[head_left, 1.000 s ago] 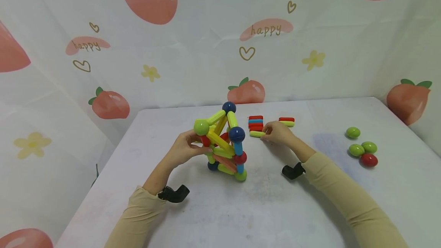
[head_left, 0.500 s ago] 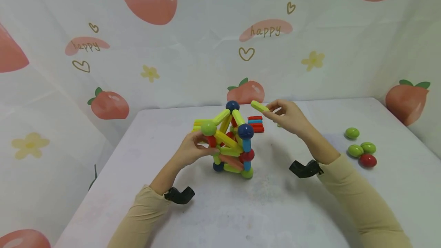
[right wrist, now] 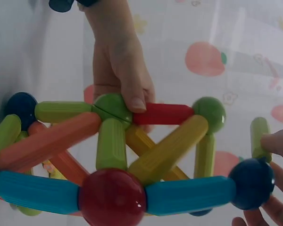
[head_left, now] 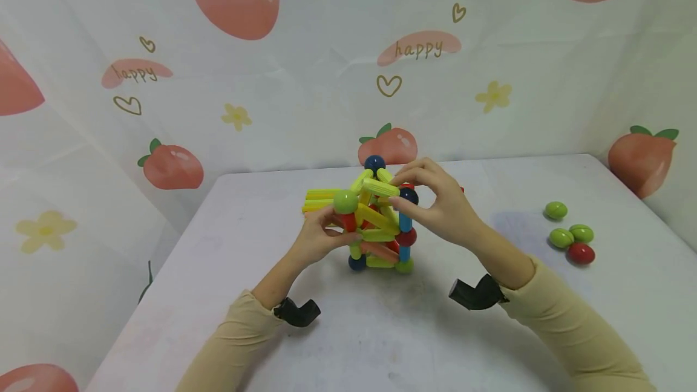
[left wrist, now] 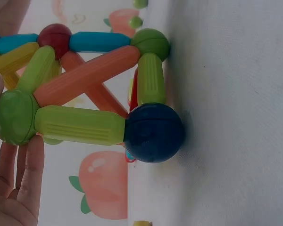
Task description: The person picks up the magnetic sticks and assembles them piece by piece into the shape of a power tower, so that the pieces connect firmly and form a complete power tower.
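Observation:
A tower of magnetic sticks and balls (head_left: 377, 219) stands on the table. My left hand (head_left: 321, 236) grips its left side, around the green ball (right wrist: 112, 109) at mid-height and the red stick (right wrist: 162, 114) above. At the upper right corner, my right hand (head_left: 443, 204) pinches a light green magnetic stick (head_left: 380, 188) between thumb and fingers. One end of that stick lies at the dark blue corner ball (right wrist: 251, 183); I cannot tell if they are joined. Its other end points toward the light green ball (head_left: 345, 202) on the top left corner.
Yellow and green sticks (head_left: 318, 201) lie in a row behind the left hand. On the table's right are several green balls (head_left: 555, 210) and a red ball (head_left: 581, 253). The right hand mostly hides the sticks at the back. A printed cloth (head_left: 305, 77) hangs behind.
My right hand has lifted the light green stick off the table and carried it left to the tower's top. The left hand and tower have shifted a little to the right.

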Tool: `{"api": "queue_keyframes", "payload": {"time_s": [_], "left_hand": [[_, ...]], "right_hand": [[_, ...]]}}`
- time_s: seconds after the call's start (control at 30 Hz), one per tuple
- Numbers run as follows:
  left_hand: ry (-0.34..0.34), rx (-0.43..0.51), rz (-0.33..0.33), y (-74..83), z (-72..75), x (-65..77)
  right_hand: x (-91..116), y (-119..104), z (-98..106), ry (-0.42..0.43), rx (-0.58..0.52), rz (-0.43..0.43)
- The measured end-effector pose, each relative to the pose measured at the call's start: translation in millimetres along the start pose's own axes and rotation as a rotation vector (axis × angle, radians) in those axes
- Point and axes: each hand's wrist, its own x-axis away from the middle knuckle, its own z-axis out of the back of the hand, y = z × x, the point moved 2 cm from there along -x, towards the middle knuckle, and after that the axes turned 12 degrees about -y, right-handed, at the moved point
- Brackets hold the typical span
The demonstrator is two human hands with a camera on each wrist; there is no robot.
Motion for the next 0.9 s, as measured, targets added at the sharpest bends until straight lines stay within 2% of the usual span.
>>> {"api": "queue_keyframes", "payload": {"time_s": [0.3, 0.63, 0.9], "left_hand": [[-0.001, -0.006, 0.008, 0.6, -0.6, 0.8], [-0.001, 0.01, -0.012, 0.0, -0.4, 0.6], [0.001, 0.016, -0.002, 0.0, -0.5, 1.3]], "right_hand": [[0.7, -2.6, -9.3, 0.026, 0.093, 0.042], [1.6, -8.0, -10.4, 0.027, 0.183, 0.055], [2.9, -8.9, -11.1, 0.032, 0.244, 0.049]]}}
